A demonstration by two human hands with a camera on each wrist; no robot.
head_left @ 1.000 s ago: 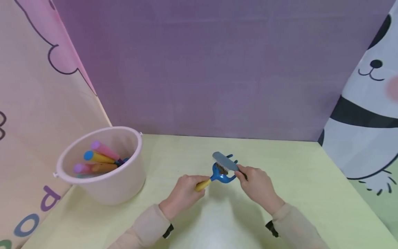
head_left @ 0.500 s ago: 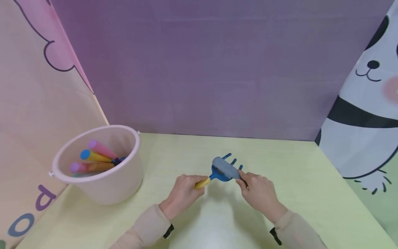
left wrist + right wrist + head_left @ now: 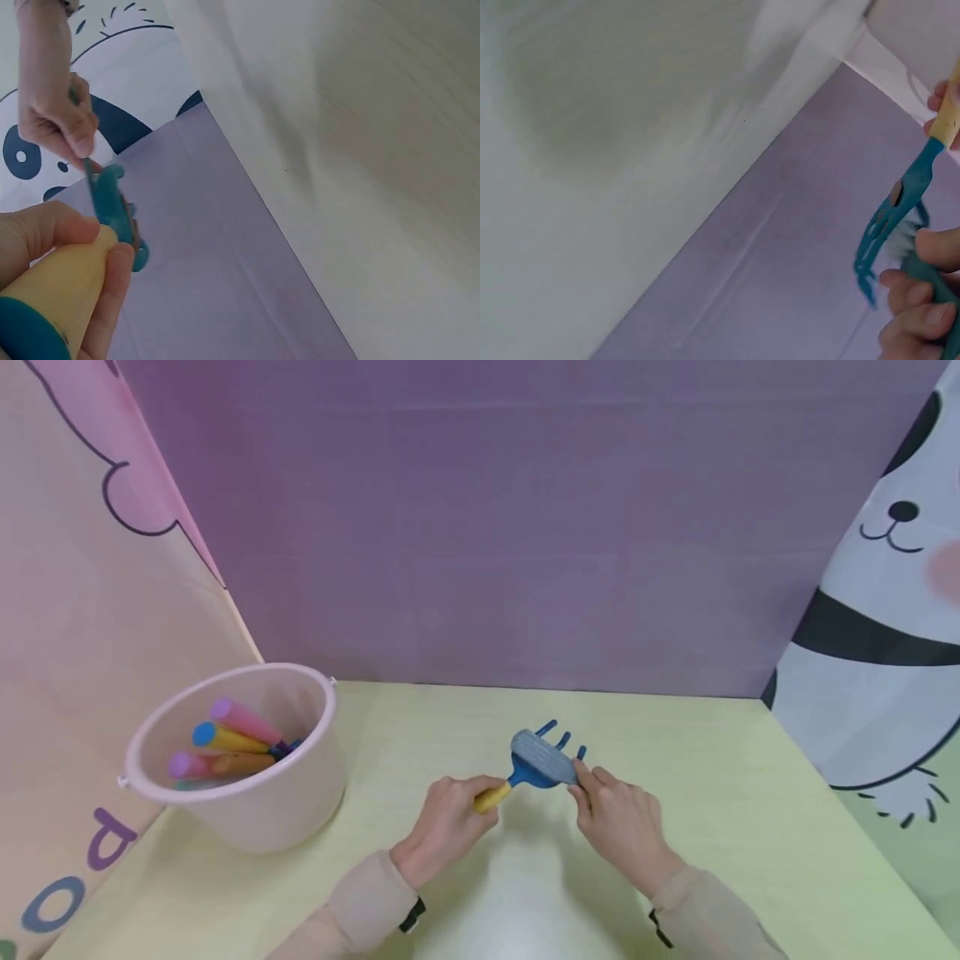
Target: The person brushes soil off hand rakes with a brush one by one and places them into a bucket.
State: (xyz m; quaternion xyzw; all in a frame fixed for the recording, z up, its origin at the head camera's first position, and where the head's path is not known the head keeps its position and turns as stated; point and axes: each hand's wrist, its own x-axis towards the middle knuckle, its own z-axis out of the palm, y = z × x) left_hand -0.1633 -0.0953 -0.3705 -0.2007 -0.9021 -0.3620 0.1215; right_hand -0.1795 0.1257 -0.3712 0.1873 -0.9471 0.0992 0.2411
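In the head view my left hand (image 3: 444, 822) grips the yellow handle of a small hand rake (image 3: 522, 776) with a blue head and curved tines. My right hand (image 3: 621, 828) holds a grey-blue brush (image 3: 542, 755) by its handle, thumb and fingers curled round it. The brush lies across the rake's head and hides part of it; the tines stick out beyond. From the right wrist view, pale bristles (image 3: 902, 238) meet or nearly meet the blue tines, and brownish patches (image 3: 896, 193) show on the rake's head. Both tools are held above the table.
A pale pink bucket (image 3: 330, 785) stands on the left of the light yellow table (image 3: 720, 760), with several coloured tool handles (image 3: 240, 739) poking up inside. A purple backdrop (image 3: 480, 527) rises behind the table. A panda-printed sheet (image 3: 885, 710) hangs at the right.
The brush has swept over the rake's head, and its back now faces up more. The rake has turned slightly, showing its tines more. Both hands keep their grips.
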